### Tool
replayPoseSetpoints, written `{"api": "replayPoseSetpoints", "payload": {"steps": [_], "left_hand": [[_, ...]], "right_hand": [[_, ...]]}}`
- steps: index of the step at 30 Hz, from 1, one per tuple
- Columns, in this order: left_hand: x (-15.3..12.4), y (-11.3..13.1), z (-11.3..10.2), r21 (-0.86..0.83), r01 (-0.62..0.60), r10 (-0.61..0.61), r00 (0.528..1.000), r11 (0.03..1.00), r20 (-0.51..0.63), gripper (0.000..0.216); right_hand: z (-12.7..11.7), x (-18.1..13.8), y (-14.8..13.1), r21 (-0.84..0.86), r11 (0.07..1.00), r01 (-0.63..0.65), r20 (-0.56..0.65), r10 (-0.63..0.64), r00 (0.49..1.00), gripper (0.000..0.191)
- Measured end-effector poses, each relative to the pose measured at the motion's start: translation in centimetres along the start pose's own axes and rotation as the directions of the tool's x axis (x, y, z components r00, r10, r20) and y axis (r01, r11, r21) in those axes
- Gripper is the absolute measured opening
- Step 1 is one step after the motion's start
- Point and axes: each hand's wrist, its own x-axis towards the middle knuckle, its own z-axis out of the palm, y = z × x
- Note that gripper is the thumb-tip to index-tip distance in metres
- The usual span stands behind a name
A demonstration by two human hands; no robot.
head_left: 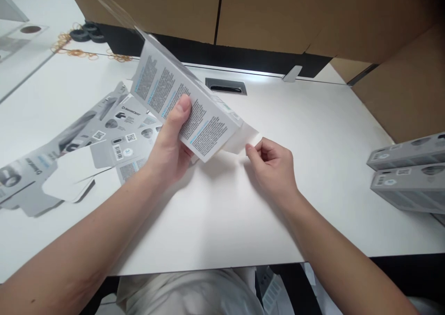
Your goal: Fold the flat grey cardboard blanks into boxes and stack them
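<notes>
A printed cardboard box [184, 106], grey with columns of small text, is held tilted above the table. My left hand [175, 138] grips it, with the thumb flat on the text side and the fingers underneath. At the box's lower right end a pale flap [239, 138] sticks out. My right hand [273, 164] has its thumb and curled fingers pinched at the edge of this flap. Flattened boxes [86, 148] with the same grey print lie overlapping to the left, partly hidden by my left hand and forearm.
Two folded boxes [410, 180] stand at the right edge. Rubber bands [81, 54] and black rings [86, 32] lie at the back left. Large brown cardboard [260, 18] walls the back, near a table socket slot [225, 86] and a small white clip [292, 73].
</notes>
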Motion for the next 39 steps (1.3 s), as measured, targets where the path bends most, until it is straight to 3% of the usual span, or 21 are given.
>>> {"api": "replayPoseSetpoints", "payload": {"steps": [2, 5, 9, 13, 20, 26, 31, 36, 39], "left_hand": [[-0.1, 0.2, 0.3, 0.001, 0.013, -0.013, 1.0, 1.0, 0.001, 0.046], [0.1, 0.7, 0.3, -0.012, -0.005, 0.004, 0.996, 1.0, -0.086, 0.043], [0.9, 1.1, -0.4, 0.011, 0.043, -0.04, 0.982, 0.999, -0.182, 0.043], [1.1, 1.2, -0.7, -0.009, 0.057, -0.057, 0.985, 0.998, -0.166, 0.047], [0.5, 0.9, -0.3, -0.015, 0.087, -0.089, 0.987, 0.996, -0.135, 0.06], [0.4, 0.8, -0.1, -0.024, 0.141, -0.142, 0.983, 0.99, -0.116, 0.054], [0.6, 0.8, 0.0, -0.009, 0.109, -0.109, 0.983, 0.994, -0.147, 0.052], [1.1, 0.8, -0.4, -0.051, 0.056, -0.065, 0.977, 0.997, -0.201, 0.049], [1.2, 1.1, -0.4, -0.073, 0.067, -0.08, 0.978, 0.995, -0.194, 0.049]], "right_hand": [[0.0, 0.0, 0.2, 0.027, 1.0, 0.003, 0.008, -0.004, 1.0, 0.047], [0.0, -0.1, 0.1, 0.092, 0.995, 0.038, 0.041, -0.042, 0.998, 0.056], [0.1, -0.5, -0.6, 0.203, 0.971, 0.128, 0.168, -0.164, 0.972, 0.061], [0.0, -0.5, -0.7, 0.318, 0.942, 0.105, 0.249, -0.191, 0.949, 0.061], [0.3, -0.2, -0.3, 0.34, 0.94, 0.029, 0.331, -0.148, 0.932, 0.065], [0.2, -0.5, -0.2, 0.29, 0.956, 0.046, 0.248, -0.121, 0.961, 0.068], [0.1, -0.3, 0.1, 0.278, 0.96, 0.035, 0.244, -0.106, 0.964, 0.067], [0.0, -0.4, 0.1, 0.251, 0.957, 0.143, 0.226, -0.202, 0.953, 0.041], [0.2, -0.7, 0.3, 0.177, 0.931, 0.318, 0.172, -0.348, 0.922, 0.072]]}}
